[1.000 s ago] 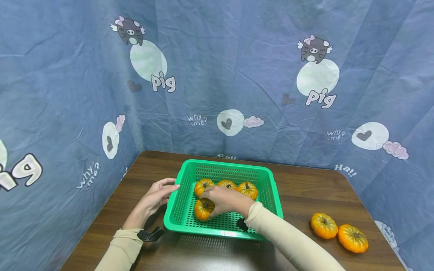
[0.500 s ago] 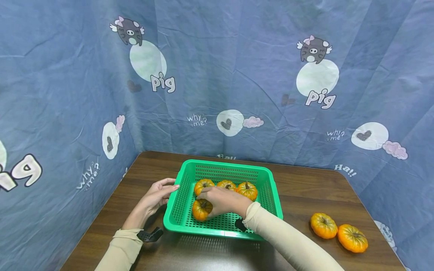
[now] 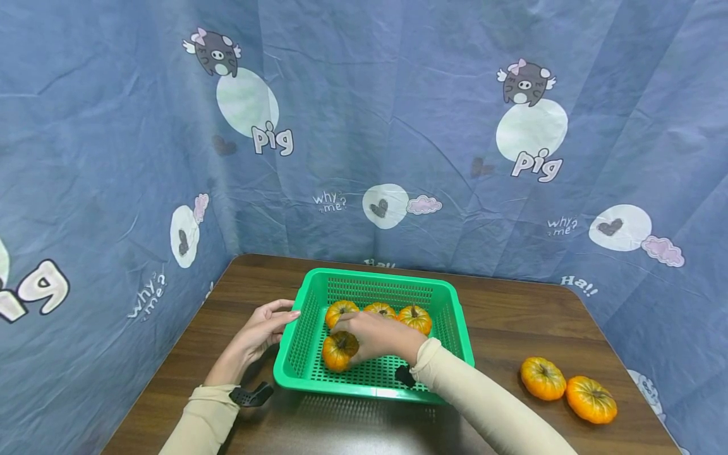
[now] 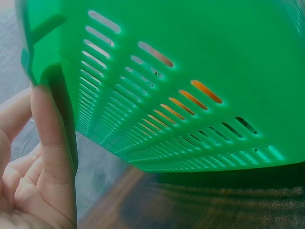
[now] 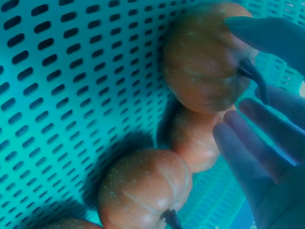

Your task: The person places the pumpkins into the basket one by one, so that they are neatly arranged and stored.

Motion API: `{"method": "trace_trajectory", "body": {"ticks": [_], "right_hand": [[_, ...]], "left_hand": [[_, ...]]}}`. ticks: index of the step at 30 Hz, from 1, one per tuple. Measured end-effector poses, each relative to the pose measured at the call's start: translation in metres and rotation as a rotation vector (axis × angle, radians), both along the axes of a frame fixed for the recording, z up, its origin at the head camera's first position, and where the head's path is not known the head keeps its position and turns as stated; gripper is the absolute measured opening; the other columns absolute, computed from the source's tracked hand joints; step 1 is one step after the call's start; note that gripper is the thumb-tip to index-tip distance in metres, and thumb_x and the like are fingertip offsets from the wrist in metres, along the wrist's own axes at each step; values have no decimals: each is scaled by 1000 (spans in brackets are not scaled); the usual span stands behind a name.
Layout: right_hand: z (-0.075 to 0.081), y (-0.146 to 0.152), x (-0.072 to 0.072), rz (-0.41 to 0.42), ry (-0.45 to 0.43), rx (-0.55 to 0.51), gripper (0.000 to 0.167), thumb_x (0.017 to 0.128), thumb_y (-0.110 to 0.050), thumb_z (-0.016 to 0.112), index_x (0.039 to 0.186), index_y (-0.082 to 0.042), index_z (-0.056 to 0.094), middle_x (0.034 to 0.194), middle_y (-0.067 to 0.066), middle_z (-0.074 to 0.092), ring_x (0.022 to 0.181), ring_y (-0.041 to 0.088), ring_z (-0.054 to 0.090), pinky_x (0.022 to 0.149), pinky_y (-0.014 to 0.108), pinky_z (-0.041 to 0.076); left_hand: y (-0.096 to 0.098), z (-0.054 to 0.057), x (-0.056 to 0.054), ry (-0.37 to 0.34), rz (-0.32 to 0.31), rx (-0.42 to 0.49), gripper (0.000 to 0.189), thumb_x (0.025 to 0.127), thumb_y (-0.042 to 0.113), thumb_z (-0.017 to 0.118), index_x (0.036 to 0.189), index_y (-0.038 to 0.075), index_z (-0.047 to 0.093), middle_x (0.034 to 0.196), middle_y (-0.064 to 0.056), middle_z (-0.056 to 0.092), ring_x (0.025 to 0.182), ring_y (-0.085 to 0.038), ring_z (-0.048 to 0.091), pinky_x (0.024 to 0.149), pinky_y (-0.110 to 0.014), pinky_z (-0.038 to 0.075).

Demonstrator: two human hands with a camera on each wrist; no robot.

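Note:
A green plastic basket [image 3: 372, 392] with slotted walls stands on the table, holding several small orange pumpkins. My left hand [image 3: 263, 328] grips its left rim, and in the left wrist view the fingers [image 4: 50, 124] reach up beneath that rim. Inside, my right hand [image 3: 375, 338] is over the front left pumpkin [image 3: 337, 354], with its thumb and fingers spread about it. In the right wrist view the thumb [image 5: 267, 36] overlaps that pumpkin's side, and the other fingers lie rather straight near its stem. Behind it sit a left pumpkin [image 3: 341, 312], a middle pumpkin [image 3: 380, 309] and a right pumpkin [image 3: 415, 320].
To the right of the basket, a pumpkin [image 3: 543, 379] and another pumpkin [image 3: 591, 400] lie side by side on the brown wooden table [image 3: 512, 309]. A blue printed curtain [image 3: 352, 114] hangs behind the table and along its left side.
The front left pumpkin has shifted slightly left, and slightly more of it shows beside my right hand. My left hand stays at the rim; the other pumpkins stay in place.

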State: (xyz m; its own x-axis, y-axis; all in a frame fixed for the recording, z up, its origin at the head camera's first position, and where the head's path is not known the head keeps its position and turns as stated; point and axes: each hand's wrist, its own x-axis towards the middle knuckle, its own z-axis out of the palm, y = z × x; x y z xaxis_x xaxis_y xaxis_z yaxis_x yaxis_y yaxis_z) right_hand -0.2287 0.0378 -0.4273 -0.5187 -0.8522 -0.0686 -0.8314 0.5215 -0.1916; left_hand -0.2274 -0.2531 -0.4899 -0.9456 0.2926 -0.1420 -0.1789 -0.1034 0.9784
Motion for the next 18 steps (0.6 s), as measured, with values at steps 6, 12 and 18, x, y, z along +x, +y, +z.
{"method": "trace_trajectory", "body": {"ticks": [6, 12, 18], "right_hand": [[9, 4, 0, -47, -33, 14, 66, 85, -35, 87, 142, -15, 62, 148, 4, 61, 131, 22, 62, 107, 34, 55], [19, 10, 0, -79, -47, -1, 66, 86, -33, 86, 145, -15, 60, 152, 4, 58, 142, 23, 54, 115, 39, 50], [29, 21, -1, -116, -69, -47, 68, 86, -32, 86, 145, -13, 59, 150, 5, 58, 139, 25, 56, 115, 43, 49]], "left_hand": [[0, -1, 0, 1, 4, -5, 35, 103, 18, 64, 134, 8, 49, 91, 8, 78, 75, -6, 75, 66, -23, 63], [1, -1, -1, -15, 25, -4, 35, 104, 16, 64, 134, 8, 49, 91, 6, 78, 75, -8, 76, 67, -25, 64], [2, -2, -1, -24, 36, -15, 36, 103, 16, 64, 134, 7, 48, 90, 6, 78, 75, -8, 76, 67, -25, 64]]}}
